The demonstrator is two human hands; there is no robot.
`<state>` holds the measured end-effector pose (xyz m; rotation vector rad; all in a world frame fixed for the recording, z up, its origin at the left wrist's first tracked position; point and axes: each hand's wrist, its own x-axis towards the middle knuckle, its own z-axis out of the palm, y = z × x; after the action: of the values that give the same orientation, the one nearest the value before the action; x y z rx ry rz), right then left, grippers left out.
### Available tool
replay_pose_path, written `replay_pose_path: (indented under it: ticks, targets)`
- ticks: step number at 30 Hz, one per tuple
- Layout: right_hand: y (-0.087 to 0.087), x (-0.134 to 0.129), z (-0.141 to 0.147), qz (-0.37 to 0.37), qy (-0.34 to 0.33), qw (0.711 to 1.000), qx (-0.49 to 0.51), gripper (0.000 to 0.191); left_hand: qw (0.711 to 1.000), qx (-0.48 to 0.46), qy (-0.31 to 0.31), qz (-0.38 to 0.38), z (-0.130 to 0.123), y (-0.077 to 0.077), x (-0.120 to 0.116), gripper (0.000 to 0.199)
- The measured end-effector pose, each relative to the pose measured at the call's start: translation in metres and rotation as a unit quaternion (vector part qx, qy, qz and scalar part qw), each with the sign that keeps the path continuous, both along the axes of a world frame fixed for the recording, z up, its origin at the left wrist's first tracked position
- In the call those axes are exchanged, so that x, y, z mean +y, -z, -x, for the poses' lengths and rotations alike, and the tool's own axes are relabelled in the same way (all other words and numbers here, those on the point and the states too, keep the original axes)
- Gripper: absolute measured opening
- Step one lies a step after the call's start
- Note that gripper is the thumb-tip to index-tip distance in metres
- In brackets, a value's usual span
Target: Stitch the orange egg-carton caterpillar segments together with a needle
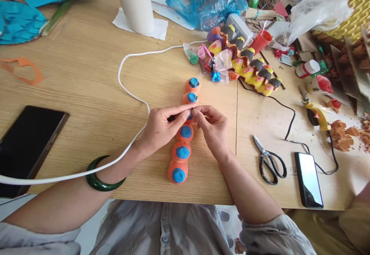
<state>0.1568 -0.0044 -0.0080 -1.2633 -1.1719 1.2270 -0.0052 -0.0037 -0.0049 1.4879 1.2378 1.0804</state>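
Note:
An orange strip of rounded bumps (181, 152) runs lengthwise on the wooden table, a blue disc on each bump that shows. The two farthest discs carry small dark bits. Over the strip's middle, my left hand (163, 126) and my right hand (213, 126) meet at the fingertips. A tiny dark piece (192, 109) shows between them, pinched by the fingers; which hand bears it is hard to tell. Something dark also lies under my left fingers, mostly hidden. My hands partly cover the bump beneath them.
A white cable (124, 56) crosses my left forearm. Scissors (267, 160) and a phone (309, 180) lie right, a larger phone (31, 143) left. Painted egg-carton strips (245, 62) and craft scraps fill the back right, near a yellow tool (316, 112). A white cylinder (137, 4) stands behind.

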Motion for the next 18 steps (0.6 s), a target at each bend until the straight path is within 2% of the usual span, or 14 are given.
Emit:
replay_pose_path:
  ticks: [9,18]
  targets:
    - [0.0005,0.0001,-0.0009,-0.003,-0.002,1.0,0.006,0.035,0.997,-0.053,-0.032,0.036,-0.001,-0.0049,0.0014,0.027]
    - [-0.0016,-0.0001,0.0003,0.018,-0.017,0.999,0.033,0.043,0.999,-0.012,-0.032,-0.018,0.0,-0.0025,0.0026,0.018]
